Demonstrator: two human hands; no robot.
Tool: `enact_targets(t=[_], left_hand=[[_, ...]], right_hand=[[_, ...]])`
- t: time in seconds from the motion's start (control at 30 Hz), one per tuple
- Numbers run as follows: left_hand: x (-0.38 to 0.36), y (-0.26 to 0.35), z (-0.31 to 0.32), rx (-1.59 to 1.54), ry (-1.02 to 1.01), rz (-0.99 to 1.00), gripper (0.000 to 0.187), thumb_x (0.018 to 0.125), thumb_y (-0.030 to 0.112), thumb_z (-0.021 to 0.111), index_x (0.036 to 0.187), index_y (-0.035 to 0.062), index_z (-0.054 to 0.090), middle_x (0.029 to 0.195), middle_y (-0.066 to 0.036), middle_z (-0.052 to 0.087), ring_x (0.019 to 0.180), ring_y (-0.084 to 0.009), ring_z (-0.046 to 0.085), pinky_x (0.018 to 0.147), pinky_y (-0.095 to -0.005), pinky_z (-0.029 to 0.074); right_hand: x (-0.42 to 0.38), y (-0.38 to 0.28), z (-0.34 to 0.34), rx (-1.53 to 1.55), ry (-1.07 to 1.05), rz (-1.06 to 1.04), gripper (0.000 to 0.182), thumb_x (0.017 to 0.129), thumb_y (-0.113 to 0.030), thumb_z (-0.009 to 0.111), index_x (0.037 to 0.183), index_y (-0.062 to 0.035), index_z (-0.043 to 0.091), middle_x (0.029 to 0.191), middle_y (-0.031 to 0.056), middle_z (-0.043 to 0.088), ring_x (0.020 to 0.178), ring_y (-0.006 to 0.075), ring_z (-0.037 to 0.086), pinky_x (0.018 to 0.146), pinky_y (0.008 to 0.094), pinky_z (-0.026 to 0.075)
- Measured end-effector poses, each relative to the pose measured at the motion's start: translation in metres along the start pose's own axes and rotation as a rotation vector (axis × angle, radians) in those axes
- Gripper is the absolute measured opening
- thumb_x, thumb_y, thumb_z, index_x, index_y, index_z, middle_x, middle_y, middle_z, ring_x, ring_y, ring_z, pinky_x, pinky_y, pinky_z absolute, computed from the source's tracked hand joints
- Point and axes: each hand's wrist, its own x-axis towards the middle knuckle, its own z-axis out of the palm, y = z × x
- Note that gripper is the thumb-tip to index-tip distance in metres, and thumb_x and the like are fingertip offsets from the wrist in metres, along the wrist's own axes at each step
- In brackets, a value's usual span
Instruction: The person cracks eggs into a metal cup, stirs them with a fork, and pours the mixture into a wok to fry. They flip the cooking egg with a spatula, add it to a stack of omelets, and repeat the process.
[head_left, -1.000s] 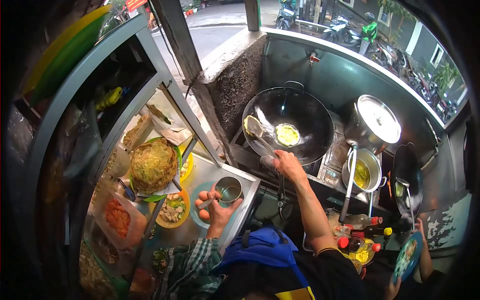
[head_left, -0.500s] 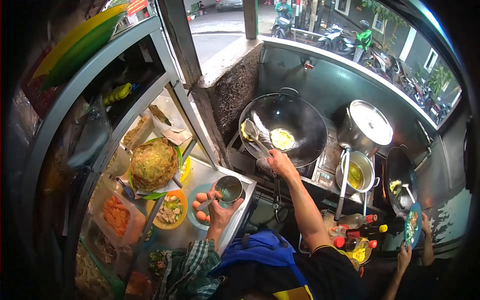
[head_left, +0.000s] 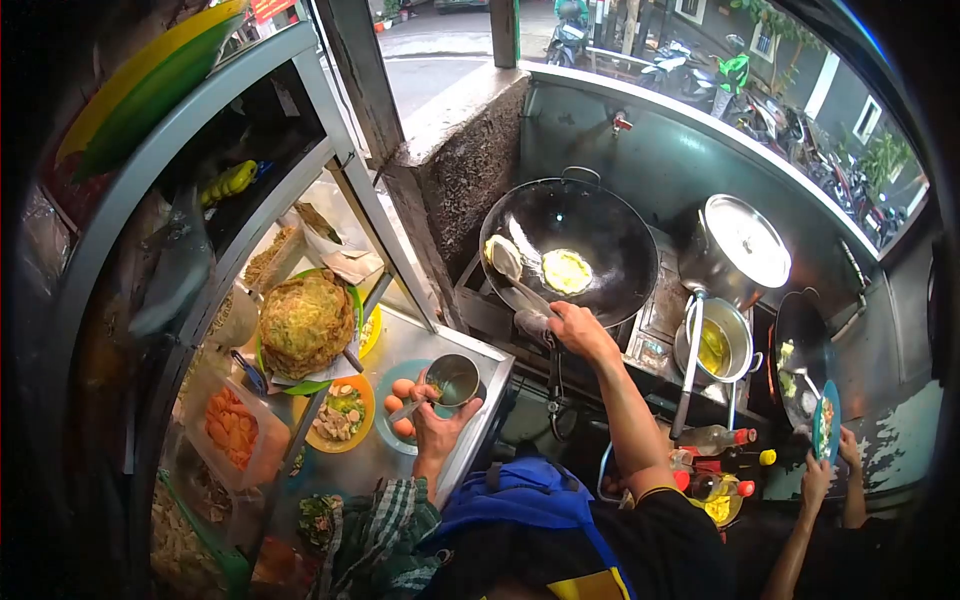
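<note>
My right hand [head_left: 580, 330] grips the handle of a metal spatula [head_left: 512, 268] whose blade rests on the near left wall of a black wok [head_left: 600, 215]. A round yellow omelette [head_left: 566, 270] fries at the wok's bottom, just right of the blade. My left hand [head_left: 432, 420] holds a steel cup [head_left: 453, 378] and a spoon over the steel counter [head_left: 440, 340], above a teal plate with brown eggs [head_left: 400, 400].
A tray of fried noodle cake [head_left: 305, 325] and an orange plate of toppings [head_left: 340, 412] stand behind glass at left. A lidded pot [head_left: 745, 245], an oil pot with ladle [head_left: 712, 345], sauce bottles [head_left: 715, 440] and a second wok [head_left: 800, 355] lie right, where another person's hands hold a plate [head_left: 825, 420].
The spatula blade shifted slightly along the wok's left wall, and my right hand drew a little toward me. The left hand keeps the cup. The other person raised their plate toward the second wok.
</note>
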Motion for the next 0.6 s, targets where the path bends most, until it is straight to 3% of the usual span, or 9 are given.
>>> enact_targets(t=[0.13, 0.2, 0.23, 0.3, 0.4, 0.47, 0.53, 0.6], left_hand=[[0.012, 0.023, -0.008, -0.023, -0.016, -0.08, 0.091, 0.066, 0.024, 0.095, 0.132, 0.003, 0.036, 0.108, -0.01, 0.038, 0.107, -0.028, 0.046, 0.106, -0.0455, 0.041], [0.014, 0.029, -0.01, -0.111, -0.043, -0.222, 0.079, 0.065, 0.022, 0.096, 0.117, 0.005, 0.04, 0.108, -0.01, 0.037, 0.109, -0.029, 0.047, 0.113, -0.0494, 0.037], [0.014, 0.029, -0.01, -0.11, -0.042, -0.225, 0.079, 0.065, 0.022, 0.096, 0.117, 0.005, 0.04, 0.108, -0.01, 0.037, 0.109, -0.029, 0.047, 0.113, -0.0494, 0.037], [0.012, 0.025, -0.009, -0.078, -0.011, -0.148, 0.072, 0.064, 0.023, 0.096, 0.105, 0.0069, 0.039, 0.107, -0.011, 0.038, 0.11, -0.0311, 0.048, 0.109, -0.0488, 0.039], [0.008, 0.019, -0.008, -0.084, 0.009, -0.174, 0.07, 0.064, 0.024, 0.096, 0.101, 0.008, 0.039, 0.111, -0.013, 0.044, 0.11, -0.0332, 0.05, 0.104, -0.0485, 0.041], [0.013, 0.032, -0.014, -0.042, 0.006, -0.186, 0.071, 0.063, 0.024, 0.097, 0.102, 0.0086, 0.039, 0.115, -0.015, 0.047, 0.111, -0.0348, 0.05, 0.102, -0.049, 0.041], [0.016, 0.033, -0.017, 0.0, 0.004, -0.194, 0.073, 0.063, 0.025, 0.097, 0.104, 0.0092, 0.038, 0.119, -0.018, 0.05, 0.113, -0.0364, 0.051, 0.101, -0.0494, 0.041], [0.013, 0.025, -0.018, -0.012, 0.001, -0.197, 0.074, 0.063, 0.025, 0.097, 0.104, 0.0101, 0.037, 0.127, -0.023, 0.05, 0.118, -0.039, 0.05, 0.103, -0.0501, 0.04]], right_hand=[[0.005, 0.009, -0.006, -0.005, -0.016, -0.024, 0.042, 0.092, -0.024, 0.062, 0.129, -0.0048, 0.062, 0.115, 0.0281, 0.066, 0.113, 0.0439, 0.062, 0.097, 0.0492, 0.05], [0.002, 0.011, -0.01, -0.002, -0.026, -0.044, 0.043, 0.091, -0.024, 0.062, 0.13, -0.0053, 0.061, 0.116, 0.0276, 0.067, 0.113, 0.0434, 0.062, 0.097, 0.0488, 0.05], [0.001, 0.011, -0.011, -0.008, -0.035, -0.03, 0.043, 0.091, -0.024, 0.063, 0.13, -0.0057, 0.062, 0.116, 0.027, 0.067, 0.114, 0.0429, 0.062, 0.097, 0.0482, 0.049], [-0.001, 0.012, -0.016, -0.013, -0.048, -0.015, 0.043, 0.091, -0.023, 0.063, 0.131, -0.006, 0.062, 0.117, 0.0263, 0.067, 0.114, 0.0424, 0.062, 0.098, 0.0476, 0.049], [-0.005, 0.017, -0.033, -0.012, -0.063, -0.034, 0.044, 0.09, -0.025, 0.064, 0.13, -0.0063, 0.063, 0.117, 0.0253, 0.067, 0.115, 0.0413, 0.063, 0.099, 0.0468, 0.049], [-0.004, 0.02, -0.057, -0.051, -0.127, -0.056, 0.049, 0.089, -0.027, 0.067, 0.132, -0.0042, 0.063, 0.119, 0.0215, 0.07, 0.11, 0.0329, 0.068, 0.096, 0.0404, 0.052], [0.021, 0.059, -0.092, 0.011, -0.25, -0.023, 0.048, 0.086, -0.027, 0.073, 0.129, -0.0069, 0.067, 0.1, 0.0135, 0.075, 0.087, 0.0191, 0.071, 0.077, 0.0326, 0.056], [0.044, 0.071, -0.136, 0.03, -0.4, 0.02, 0.043, 0.085, -0.026, 0.075, 0.124, -0.0084, 0.071, 0.084, 0.0059, 0.074, 0.07, 0.0085, 0.065, 0.062, 0.0262, 0.053]])
